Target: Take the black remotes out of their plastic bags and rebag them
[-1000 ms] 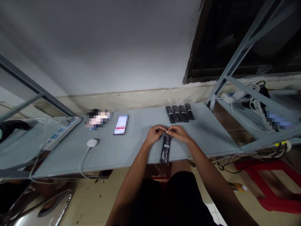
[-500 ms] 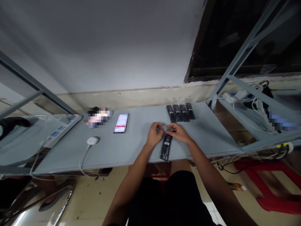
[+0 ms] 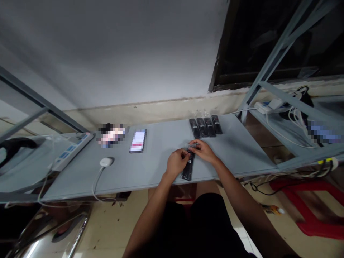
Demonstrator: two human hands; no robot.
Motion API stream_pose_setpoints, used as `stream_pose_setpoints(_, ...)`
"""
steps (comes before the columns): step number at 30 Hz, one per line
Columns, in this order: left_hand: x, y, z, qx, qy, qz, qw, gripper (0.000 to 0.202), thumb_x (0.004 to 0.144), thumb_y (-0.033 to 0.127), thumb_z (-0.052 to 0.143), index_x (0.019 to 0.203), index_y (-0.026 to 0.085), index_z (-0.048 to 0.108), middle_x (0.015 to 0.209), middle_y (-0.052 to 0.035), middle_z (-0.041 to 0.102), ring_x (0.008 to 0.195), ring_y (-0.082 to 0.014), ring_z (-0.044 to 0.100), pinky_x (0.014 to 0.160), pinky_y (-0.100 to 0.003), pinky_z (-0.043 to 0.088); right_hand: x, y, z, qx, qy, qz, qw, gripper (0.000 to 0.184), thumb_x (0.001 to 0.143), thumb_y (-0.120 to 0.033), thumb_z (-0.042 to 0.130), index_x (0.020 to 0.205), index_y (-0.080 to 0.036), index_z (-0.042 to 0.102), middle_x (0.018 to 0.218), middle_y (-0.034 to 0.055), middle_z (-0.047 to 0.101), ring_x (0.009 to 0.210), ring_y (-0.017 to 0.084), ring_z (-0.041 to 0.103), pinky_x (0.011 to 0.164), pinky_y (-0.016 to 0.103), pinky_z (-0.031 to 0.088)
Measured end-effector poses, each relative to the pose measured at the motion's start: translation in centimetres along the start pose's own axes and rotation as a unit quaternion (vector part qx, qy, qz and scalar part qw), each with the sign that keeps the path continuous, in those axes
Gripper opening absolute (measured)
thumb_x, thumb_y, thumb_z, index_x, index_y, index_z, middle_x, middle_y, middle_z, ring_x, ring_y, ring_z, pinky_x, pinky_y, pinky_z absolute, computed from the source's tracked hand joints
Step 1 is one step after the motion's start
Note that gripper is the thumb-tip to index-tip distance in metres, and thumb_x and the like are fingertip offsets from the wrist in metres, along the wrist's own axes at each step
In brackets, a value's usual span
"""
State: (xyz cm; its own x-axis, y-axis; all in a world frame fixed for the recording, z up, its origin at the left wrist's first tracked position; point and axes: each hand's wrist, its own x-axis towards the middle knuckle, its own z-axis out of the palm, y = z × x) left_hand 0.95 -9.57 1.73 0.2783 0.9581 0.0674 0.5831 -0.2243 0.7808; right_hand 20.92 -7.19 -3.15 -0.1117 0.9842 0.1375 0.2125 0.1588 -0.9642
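A black remote control (image 3: 187,169) with a small white label lies in a clear plastic bag near the front edge of the grey table. My left hand (image 3: 177,161) is closed over the upper left of the bag, thumb and fingers pinched together beside the remote's top end. With thumb and fingertips, my right hand (image 3: 203,150) pinches the bag's open-looking far end. The fingers partly cover the top of the remote. Beyond my right hand, several more bagged black remotes (image 3: 204,127) lie side by side at the back.
A lit phone (image 3: 138,141) and a blurred-out item (image 3: 111,135) lie on the table (image 3: 158,139). Left of them are a white round charger (image 3: 106,162) with its cable and a power strip (image 3: 71,152). Metal shelf posts (image 3: 264,71) stand on both sides; a red stool (image 3: 309,215) is at right.
My left hand has moved slightly down and right, from the bag's far end onto the remote's upper part. My right hand stays at the bag's end. The view has shifted a little.
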Motion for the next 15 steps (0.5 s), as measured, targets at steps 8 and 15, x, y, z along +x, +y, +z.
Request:
stream_pose_setpoints(8, -0.2, 0.5, 0.0, 0.022, 0.025, 0.015, 0.999, 0.015, 0.096, 0.034, 0.065, 0.090, 0.022, 0.073, 0.087, -0.0038, 0.076, 0.072, -0.0176, 0.066, 0.066, -0.028, 0.042, 0.0, -0.8, -0.3, -0.006, 0.010, -0.042, 0.999, 0.027, 0.083, -0.048, 0.080, 0.089, -0.023, 0.074, 0.119, 0.0101, 0.074, 0.103, 0.026, 0.069, 0.093, 0.040, 0.052)
stream_pose_setpoints(15, 0.0, 0.1, 0.2, 0.056, 0.044, 0.050, 0.996, 0.014, 0.098, 0.034, 0.064, 0.097, 0.022, 0.071, 0.096, -0.0050, 0.076, 0.084, -0.0203, 0.068, 0.073, -0.030, 0.046, -0.2, -1.2, -0.7, -0.009, -0.006, -0.066, 0.998, 0.034, 0.095, -0.052, 0.066, 0.086, -0.024, 0.082, 0.124, 0.0119, 0.071, 0.116, 0.028, 0.066, 0.103, 0.044, 0.048)
